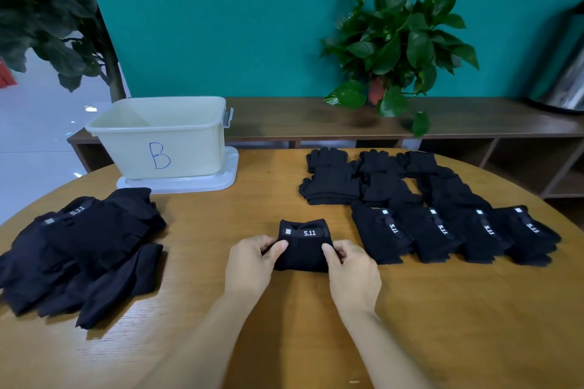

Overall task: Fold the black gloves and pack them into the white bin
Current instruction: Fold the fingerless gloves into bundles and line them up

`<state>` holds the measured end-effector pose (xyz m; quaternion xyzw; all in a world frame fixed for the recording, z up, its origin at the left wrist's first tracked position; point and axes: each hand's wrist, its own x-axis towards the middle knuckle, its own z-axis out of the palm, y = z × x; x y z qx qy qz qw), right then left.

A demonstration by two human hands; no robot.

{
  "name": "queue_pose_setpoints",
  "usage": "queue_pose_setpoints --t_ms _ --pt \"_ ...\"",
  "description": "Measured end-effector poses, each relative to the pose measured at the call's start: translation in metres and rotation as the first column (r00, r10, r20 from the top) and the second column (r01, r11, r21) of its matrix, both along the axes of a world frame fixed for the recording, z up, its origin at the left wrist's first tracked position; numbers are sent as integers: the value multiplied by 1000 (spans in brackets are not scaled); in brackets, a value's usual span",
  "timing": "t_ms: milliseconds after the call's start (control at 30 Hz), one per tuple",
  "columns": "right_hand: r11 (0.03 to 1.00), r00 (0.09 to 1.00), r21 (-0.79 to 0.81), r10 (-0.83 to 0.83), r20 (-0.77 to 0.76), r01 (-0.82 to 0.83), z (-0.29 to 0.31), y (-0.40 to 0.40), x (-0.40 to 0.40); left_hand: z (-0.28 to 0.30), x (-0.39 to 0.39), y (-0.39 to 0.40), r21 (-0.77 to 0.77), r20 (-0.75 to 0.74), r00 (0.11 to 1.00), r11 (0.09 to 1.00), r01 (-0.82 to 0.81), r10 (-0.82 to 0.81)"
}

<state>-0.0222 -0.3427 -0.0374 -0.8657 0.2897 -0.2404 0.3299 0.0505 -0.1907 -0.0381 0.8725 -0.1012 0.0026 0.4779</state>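
Pinching a folded black glove [303, 246] from both sides, the left hand [249, 265] and the right hand [352, 271] hold it flat on the round wooden table [284, 341], thumbs on top of the cloth. The glove's wrist strap, marked 5.11, faces away from the person. To the left lies a loose heap of unfolded gloves [79, 249]. To the right, folded gloves [442, 215] sit in rows, the nearest row showing its straps. The white bin [164, 136], marked with a blue B, stands at the far left of the table on its lid [227, 174]. Behind, a potted plant [398, 44] rests on a low shelf [458, 123] against a teal wall.
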Motion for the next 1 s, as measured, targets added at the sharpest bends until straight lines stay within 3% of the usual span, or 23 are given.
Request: queue_pose_setpoints --t_ms 200,333,400,500,567,667,767,867,1000 --pt "999 1000 -49 -6 -15 5 0 0 8 0 3 -7 99 14 997 992 -72 71" --pt "999 998 -29 15 58 -14 4 -2 -1 5 0 -2 56 34 997 996 -75 73" --pt "985 985 -171 66 161 -38 6 -5 -9 9 -8 4 30 120 991 997 -65 61" --pt "797 910 -577 358 211 -179 7 -12 -11 12 -31 5 3 334 943 1000 -6 5" --pt "623 861 -707 507 39 -335 10 -14 1 7 -46 -4 126 468 877 990 60 -113" --pt "442 770 -669 550 -324 -598 18 -16 20 -6 -57 -17 418 366 883 899 128 -296" --pt "488 658 -444 516 -548 -752 20 -20 25 -16 -50 -19 580 337 895 813 47 -292" --pt "579 707 -417 484 -515 -700 14 -15 25 -21 -42 -21 615 194 930 777 134 -314" --pt "749 835 -412 340 -432 -518 -4 7 15 -19 -25 -15 612 189 909 769 187 -371"
